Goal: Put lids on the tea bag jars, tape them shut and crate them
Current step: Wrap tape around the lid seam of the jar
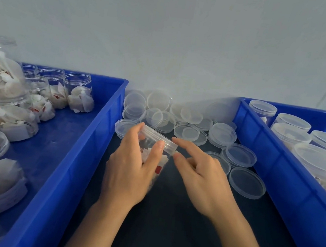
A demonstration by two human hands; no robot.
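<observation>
Now your left hand (130,173) clamps a lidded jar (156,143) over the dark desk (174,229); your right hand (202,177) hovers apart-fingered beside it, blue crates (92,144) flanking, pale wall (171,30) behind.

Soft, even, cool light is cast throughout; shadows are faint, slight blur is seen, and edges are bowed by wide-angle distortion

You're at a small packing station: a dark tabletop (164,228) against a bare wall (171,30), loose clear lids (186,131) heaped between two blue crates (82,154) of tea bag jars (78,92).
</observation>
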